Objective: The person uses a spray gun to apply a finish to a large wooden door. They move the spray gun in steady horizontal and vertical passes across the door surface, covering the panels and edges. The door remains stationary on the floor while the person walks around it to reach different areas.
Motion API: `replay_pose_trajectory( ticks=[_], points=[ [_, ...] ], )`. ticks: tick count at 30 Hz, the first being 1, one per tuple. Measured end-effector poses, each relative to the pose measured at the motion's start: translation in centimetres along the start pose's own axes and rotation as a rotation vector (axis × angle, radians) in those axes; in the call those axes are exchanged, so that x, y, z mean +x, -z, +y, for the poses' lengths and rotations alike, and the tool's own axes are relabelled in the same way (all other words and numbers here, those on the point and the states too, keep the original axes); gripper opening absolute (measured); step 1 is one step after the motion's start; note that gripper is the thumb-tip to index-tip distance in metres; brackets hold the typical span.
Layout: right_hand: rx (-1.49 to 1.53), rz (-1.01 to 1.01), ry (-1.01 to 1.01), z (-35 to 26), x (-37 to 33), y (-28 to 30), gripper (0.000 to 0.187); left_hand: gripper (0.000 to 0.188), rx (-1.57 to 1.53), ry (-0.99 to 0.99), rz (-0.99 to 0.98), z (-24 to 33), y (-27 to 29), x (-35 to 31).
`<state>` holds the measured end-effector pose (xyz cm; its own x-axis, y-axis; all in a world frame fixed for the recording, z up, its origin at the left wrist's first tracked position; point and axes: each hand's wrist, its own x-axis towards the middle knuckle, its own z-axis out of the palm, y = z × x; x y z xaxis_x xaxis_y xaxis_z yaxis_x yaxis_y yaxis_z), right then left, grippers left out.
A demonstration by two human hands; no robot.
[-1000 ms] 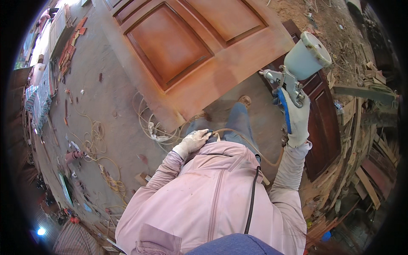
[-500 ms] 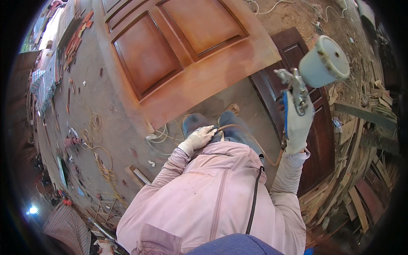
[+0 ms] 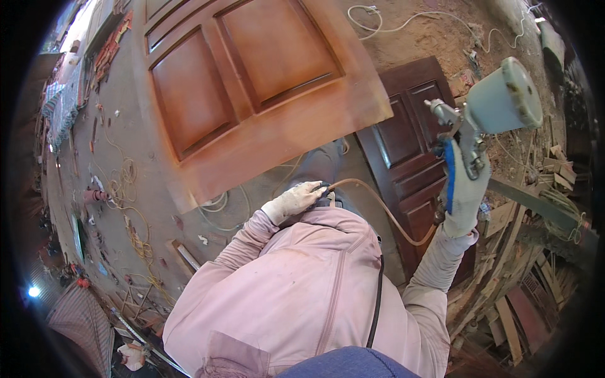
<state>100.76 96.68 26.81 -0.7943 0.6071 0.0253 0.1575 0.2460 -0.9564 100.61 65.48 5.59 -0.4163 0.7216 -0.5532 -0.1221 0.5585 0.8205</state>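
One spray gun hangs beside the near right corner of the orange-brown door, right hand wrapped round it below the cup (best hold), probably stiff, top-heavy; left hand rests by the hose, can't tell if gripping.

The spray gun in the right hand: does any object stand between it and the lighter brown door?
Nothing visible stands between the spray gun in the right hand and the lighter brown door. The darker door shows in the gap, but seems lower.
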Motion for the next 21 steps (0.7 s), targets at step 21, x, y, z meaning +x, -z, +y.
replay_pose_trajectory(
  ticks=[21],
  points=[
    [-0.151, -0.429, -0.032, -4.9, 25.1, -1.8, 0.034, 0.053, -0.278, 0.02, 0.201, 16.7, 2.8, 15.2]
  ],
)
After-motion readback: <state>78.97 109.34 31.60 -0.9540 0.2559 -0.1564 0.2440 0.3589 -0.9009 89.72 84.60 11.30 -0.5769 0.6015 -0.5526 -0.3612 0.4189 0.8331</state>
